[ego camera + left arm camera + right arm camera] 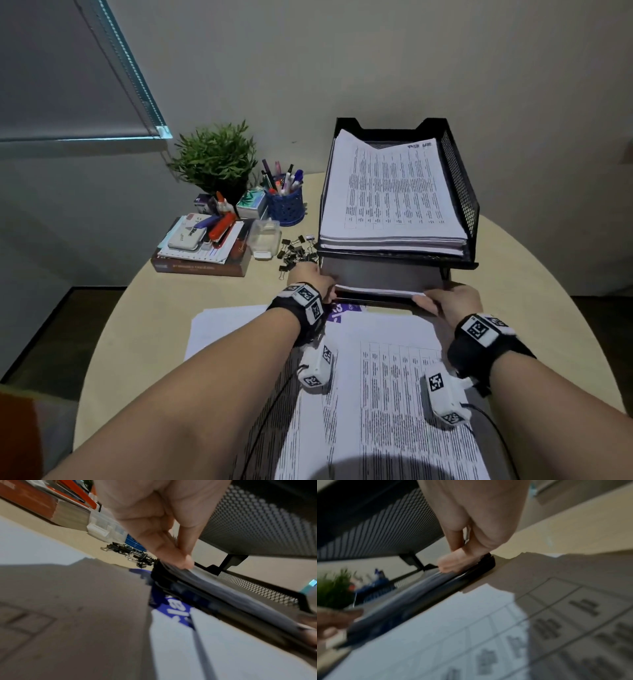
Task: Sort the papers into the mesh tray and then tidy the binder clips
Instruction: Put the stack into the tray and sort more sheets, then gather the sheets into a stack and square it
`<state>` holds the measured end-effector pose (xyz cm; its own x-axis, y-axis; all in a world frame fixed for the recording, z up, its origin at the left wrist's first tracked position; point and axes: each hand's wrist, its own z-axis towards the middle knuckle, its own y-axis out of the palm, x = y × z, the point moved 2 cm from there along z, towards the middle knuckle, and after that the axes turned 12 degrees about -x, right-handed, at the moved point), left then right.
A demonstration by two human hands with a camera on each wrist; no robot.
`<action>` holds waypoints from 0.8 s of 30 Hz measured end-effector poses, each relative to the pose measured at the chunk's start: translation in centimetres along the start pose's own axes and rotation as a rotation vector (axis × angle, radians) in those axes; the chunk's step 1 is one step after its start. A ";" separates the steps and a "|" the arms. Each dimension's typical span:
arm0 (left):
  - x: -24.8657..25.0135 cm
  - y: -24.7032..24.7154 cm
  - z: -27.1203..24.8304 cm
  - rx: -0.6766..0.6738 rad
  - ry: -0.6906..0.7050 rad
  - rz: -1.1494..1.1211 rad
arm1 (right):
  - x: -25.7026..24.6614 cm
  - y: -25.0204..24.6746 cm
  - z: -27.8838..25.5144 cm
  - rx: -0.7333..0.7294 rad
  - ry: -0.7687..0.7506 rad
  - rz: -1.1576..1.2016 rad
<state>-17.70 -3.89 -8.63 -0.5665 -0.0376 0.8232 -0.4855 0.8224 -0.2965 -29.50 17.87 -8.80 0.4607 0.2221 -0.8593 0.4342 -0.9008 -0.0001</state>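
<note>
While both hands [383, 294] pinch stack [380, 292] — purple sheet [178, 609] reads "18".

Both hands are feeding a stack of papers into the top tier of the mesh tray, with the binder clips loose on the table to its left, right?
Not the top tier: the head view shows both hands holding the papers at the mesh tray's lower tier. The binder clips do lie loose to its left.

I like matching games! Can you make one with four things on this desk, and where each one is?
Things:
1. plant
2. binder clips
3. stapler
4. pens

Places:
A. loose on the table, left of the tray
B. in the blue cup
C. by the wall, behind the cup
D. on the stack of books

Pairs: 1-C, 2-A, 3-D, 4-B
</note>
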 end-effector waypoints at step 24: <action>-14.6 -8.4 -12.8 0.039 0.021 0.503 | 9.1 -0.2 -12.7 -0.100 0.013 -1.158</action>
<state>3.21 -2.98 -11.94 -0.7233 0.3695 0.5833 -0.1804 0.7143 -0.6762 -15.62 24.81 -10.13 -0.2440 0.8978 -0.3665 0.6601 -0.1231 -0.7410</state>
